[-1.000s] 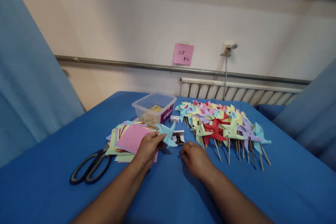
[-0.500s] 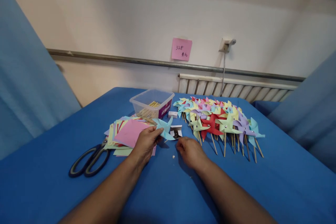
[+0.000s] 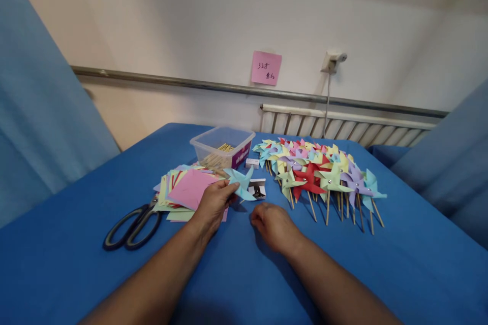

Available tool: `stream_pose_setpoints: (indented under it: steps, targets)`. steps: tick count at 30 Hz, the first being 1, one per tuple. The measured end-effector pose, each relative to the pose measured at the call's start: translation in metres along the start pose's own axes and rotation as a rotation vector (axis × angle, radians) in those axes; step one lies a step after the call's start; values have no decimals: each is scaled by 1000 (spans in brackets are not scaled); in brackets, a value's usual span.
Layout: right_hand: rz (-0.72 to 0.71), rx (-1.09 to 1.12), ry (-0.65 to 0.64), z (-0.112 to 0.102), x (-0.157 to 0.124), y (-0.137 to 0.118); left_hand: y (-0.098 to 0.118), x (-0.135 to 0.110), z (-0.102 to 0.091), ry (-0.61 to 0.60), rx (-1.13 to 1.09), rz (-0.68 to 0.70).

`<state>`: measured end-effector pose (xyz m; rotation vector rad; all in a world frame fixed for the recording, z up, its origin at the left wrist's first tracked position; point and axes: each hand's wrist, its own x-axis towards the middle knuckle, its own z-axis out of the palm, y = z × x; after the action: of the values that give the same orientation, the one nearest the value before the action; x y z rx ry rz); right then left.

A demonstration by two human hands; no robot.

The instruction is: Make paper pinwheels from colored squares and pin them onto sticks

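My left hand (image 3: 214,204) pinches a light blue folded paper pinwheel head (image 3: 241,183) just above the blue tablecloth (image 3: 381,274). My right hand (image 3: 273,224) rests knuckles-up on the cloth beside it, fingers curled down toward the cloth; whatever is under the fingertips is hidden. Just beyond both hands lies a small open white box of pins (image 3: 258,189). Left of my left hand lies a stack of coloured paper squares (image 3: 186,190).
Black-handled scissors (image 3: 133,225) lie at the left. A clear plastic tub of wooden sticks (image 3: 223,146) stands behind the paper. A row of several finished pinwheels on sticks (image 3: 324,175) covers the right. A radiator and wall lie beyond the table's far edge.
My right hand drew back slightly toward me and left, covering the spot where a tiny white bead lay on the cloth. My left hand still holds the blue pinwheel.
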<state>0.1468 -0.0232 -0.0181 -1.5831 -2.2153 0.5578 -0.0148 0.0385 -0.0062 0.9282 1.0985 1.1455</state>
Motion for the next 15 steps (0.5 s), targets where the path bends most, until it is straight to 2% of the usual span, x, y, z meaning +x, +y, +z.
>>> stream_pose_setpoints:
  steps: [4, 8, 15]
  targets:
    - [5, -3, 6, 0, 1, 3, 0, 0, 0, 6, -2, -16]
    - [-21, 107, -8, 3, 4, 7, 1, 0, 0, 3, 5, -16]
    - [31, 158, 11, 5, 9, 16, 1, 1, 0, 13, 6, -13]
